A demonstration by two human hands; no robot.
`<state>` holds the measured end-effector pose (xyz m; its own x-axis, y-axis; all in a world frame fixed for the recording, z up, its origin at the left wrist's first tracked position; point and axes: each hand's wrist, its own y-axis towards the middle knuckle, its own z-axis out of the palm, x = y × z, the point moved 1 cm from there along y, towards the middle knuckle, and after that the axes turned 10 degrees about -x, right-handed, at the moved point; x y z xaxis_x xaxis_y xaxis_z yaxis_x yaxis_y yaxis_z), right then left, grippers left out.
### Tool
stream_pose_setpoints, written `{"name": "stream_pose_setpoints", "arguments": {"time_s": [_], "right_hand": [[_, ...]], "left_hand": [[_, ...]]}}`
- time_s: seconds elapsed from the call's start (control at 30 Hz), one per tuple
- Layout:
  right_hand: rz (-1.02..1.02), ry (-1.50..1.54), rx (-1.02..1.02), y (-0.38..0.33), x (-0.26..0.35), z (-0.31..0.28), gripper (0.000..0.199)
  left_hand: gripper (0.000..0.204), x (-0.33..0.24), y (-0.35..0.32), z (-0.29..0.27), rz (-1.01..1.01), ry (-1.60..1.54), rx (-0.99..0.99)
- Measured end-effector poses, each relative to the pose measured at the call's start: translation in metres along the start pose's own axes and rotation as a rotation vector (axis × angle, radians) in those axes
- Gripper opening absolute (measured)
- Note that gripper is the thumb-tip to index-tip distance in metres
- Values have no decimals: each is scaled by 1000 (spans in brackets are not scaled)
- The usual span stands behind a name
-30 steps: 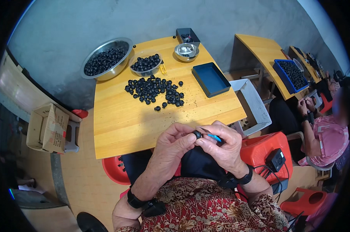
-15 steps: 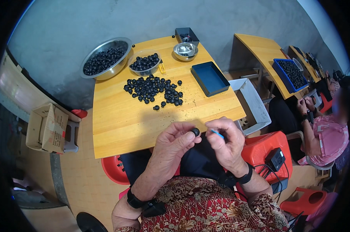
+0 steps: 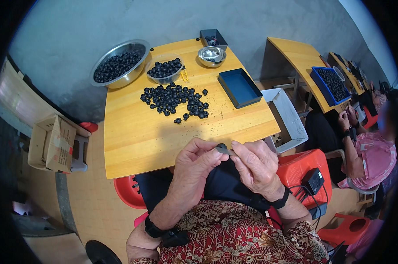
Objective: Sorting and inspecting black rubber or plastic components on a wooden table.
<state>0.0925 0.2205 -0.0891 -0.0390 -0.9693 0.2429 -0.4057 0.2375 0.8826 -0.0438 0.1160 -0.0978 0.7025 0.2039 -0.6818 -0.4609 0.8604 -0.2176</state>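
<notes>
My left hand (image 3: 198,162) pinches a small black round part (image 3: 222,146) between thumb and fingers, just off the near edge of the wooden table (image 3: 133,141). My right hand (image 3: 255,163) meets it from the right, its fingers closed on a thin grey tool (image 3: 227,151) that touches the part. Both hands hover over my lap. A loose pile of the same black parts (image 3: 175,100) lies on the table's middle, well beyond my hands.
At the table's far side stand a large steel bowl (image 3: 118,66) and a smaller bowl (image 3: 165,69), both with black parts, a small steel dish (image 3: 211,54) and a dark blue tray (image 3: 239,87). A red bin (image 3: 301,167) stands right; another person (image 3: 366,154) sits there.
Both hands have risen slightly toward the table edge. The blue piece seen earlier between my right fingers is no longer visible; a grey tool tip shows instead.
</notes>
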Motion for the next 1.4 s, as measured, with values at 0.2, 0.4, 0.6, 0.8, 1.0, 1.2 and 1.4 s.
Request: {"name": "stream_pose_setpoints", "arguments": {"time_s": [0.2,0.4,0.6,0.8,1.0,1.2,1.4], "right_hand": [[-37,-17,-4,0,0,2,46],[-29,-34,5,-1,-2,3,44],[-60,4,-12,-9,-8,12,43],[-73,3,-10,-16,-18,19,41],[125,35,32,-31,-38,32,23],[358,32,-212,-15,-38,19,18],[439,244,-137,-4,-10,10,31]], "left_hand": [[13,1,0,-2,1,-33,8],[5,3,1,-2,-2,-5,5],[5,11,5,-11,81,-13,63],[8,14,9,-14,30,-52,42],[10,5,-6,5,63,-90,228],[10,-4,0,0,28,-90,95],[11,5,8,-8,-6,-97,63]]}}
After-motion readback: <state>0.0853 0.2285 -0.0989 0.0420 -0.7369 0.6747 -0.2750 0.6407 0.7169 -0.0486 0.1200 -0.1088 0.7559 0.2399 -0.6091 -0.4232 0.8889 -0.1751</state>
